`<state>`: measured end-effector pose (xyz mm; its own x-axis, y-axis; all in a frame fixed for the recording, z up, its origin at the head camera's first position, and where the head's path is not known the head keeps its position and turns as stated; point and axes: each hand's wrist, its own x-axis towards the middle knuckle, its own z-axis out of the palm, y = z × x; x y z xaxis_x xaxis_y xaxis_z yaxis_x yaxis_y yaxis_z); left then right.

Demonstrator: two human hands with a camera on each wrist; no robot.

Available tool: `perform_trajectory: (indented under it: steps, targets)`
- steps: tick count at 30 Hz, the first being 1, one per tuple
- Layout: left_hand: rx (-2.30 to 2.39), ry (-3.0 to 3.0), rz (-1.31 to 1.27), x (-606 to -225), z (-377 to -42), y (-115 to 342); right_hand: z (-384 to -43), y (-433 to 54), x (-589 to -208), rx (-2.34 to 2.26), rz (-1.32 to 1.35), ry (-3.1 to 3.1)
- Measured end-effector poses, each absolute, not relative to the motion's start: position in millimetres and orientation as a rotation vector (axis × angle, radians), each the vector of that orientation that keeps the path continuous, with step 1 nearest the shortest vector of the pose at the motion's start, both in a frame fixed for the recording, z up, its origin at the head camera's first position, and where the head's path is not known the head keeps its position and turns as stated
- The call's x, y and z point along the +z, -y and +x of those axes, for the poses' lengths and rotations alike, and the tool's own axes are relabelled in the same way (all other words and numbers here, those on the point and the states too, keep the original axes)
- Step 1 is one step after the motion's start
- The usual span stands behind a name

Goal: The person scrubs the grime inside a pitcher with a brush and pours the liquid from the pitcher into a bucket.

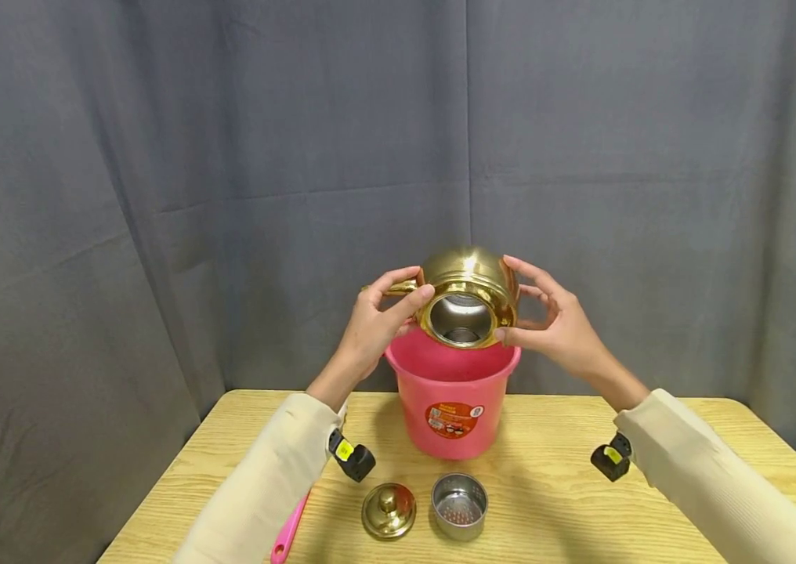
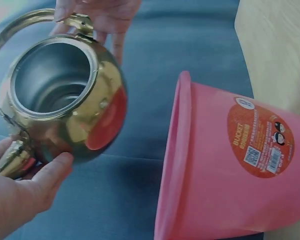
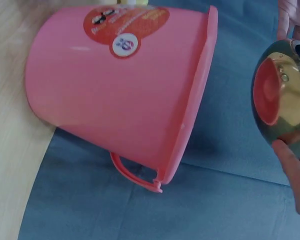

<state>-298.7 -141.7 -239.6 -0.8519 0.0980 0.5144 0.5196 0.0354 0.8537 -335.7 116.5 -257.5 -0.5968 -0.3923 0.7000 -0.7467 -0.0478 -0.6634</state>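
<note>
A shiny gold teapot (image 1: 472,266) is held up over the pink bucket (image 1: 449,415), tilted so that its lidless mouth faces me. Its steel inside shows in the left wrist view. My left hand (image 1: 373,325) grips it on the spout side, the thumb near the rim and the spout (image 2: 14,159) between thumb and fingers. On the opposite side my right hand (image 1: 560,325) holds the body, thumb by the mouth and fingers spread behind. The hooped handle (image 2: 20,22) shows in the left wrist view, close to the right hand's fingers.
On the wooden table (image 1: 567,462), a gold lid (image 1: 388,511) lies beside a round steel strainer (image 1: 459,517), both in front of the bucket. A pink-handled tool (image 1: 290,534) is partly covered by the left sleeve. A grey curtain (image 1: 341,157) hangs behind the table.
</note>
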Motion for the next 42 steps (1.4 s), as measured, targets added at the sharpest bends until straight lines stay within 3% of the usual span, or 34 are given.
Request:
perform_trajectory:
  steps: [17,42]
  targets:
    - [-1.809,2.251,-0.614,-237.3,-277.4,140.3,-307.4,-128.6,-267.9,1.784,1.081,2.062]
    - [-1.84,2.23,-0.881,-257.0,-261.7,130.7,-263.4,-144.5,-280.9,2.119,1.046,1.928]
